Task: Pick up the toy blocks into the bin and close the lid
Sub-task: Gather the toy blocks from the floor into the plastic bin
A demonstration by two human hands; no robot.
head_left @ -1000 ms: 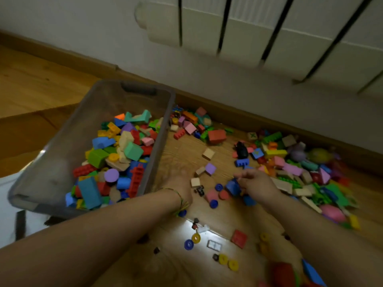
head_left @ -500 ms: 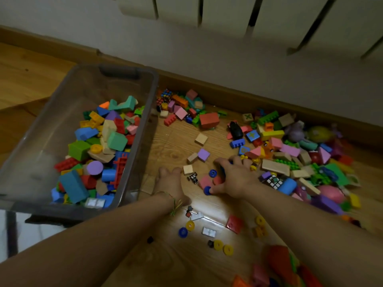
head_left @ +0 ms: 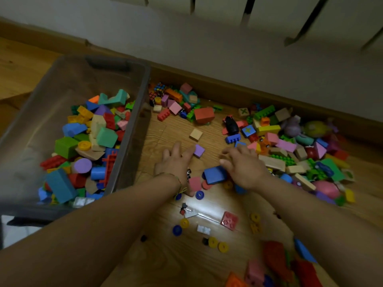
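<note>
At left the lidless bin (head_left: 132,125) sits part-filled with blocks. Just right of it the left hand (head_left: 175,162) lies flat and empty on the floor (head_left: 170,133) — fingertips touching a purple block (head_left: 199,151). The right hand (head_left: 243,164), loosely curled, rests against a blue block (head_left: 214,174), not clearly gripping it; loose blocks (head_left: 290,146) spread far right.

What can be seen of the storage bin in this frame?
The bin is a translucent grey plastic tub, rectangular, with rounded corners and a darker handle recess in its far wall. It sits upright on the wooden floor, left of the loose pile and of both hands, with no lid on it. It is partly filled with mixed coloured blocks, heaped toward its right side. Neither hand touches it; the left forearm crosses in front of its near corner.
</note>
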